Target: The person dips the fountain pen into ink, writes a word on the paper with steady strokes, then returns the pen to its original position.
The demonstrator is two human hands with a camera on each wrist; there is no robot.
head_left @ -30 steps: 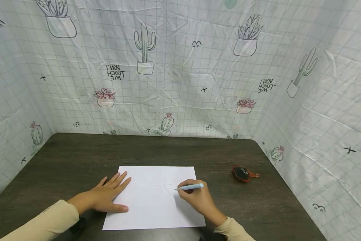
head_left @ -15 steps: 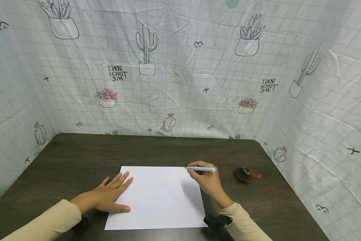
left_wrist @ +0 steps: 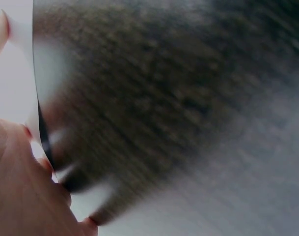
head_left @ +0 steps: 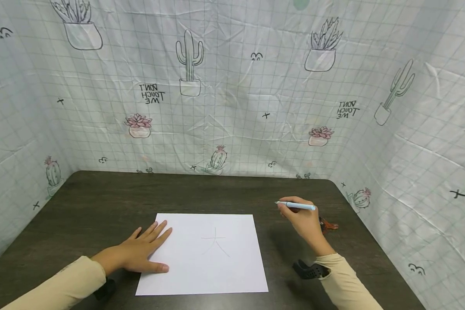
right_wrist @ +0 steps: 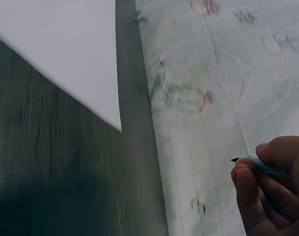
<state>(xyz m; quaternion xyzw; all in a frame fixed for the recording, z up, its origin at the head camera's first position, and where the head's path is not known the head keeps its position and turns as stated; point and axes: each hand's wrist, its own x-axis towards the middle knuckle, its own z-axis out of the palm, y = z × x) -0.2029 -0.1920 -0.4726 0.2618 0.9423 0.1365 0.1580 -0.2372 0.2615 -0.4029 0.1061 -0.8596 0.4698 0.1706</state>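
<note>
A sheet of white paper point(head_left: 201, 275) lies on the dark table, with thin strokes point(head_left: 215, 238) on its upper middle: an upright line, a crossbar and two slanting legs. My left hand point(head_left: 141, 255) rests on the sheet's left edge, fingers spread flat. Off to the right of the paper, my right hand point(head_left: 305, 221) pinches a light blue pen point(head_left: 301, 206) between thumb and fingers, its tip pointing left. In the right wrist view the pen's dark pointed nib point(right_wrist: 234, 160) shows beyond the fingertips, raised away from the paper's corner.
Behind my right hand, an orange-red object point(head_left: 328, 225) is partly hidden on the table point(head_left: 201, 189). A pale gridded cloth point(head_left: 232, 129) printed with cacti encloses the back and both sides. A black strap device point(head_left: 310, 270) sits at my right wrist.
My right hand has lifted the pen off the drawing and carried it right, past the paper's edge, covering most of the orange-red object. The right slanting stroke is longer. My left hand stays put.
</note>
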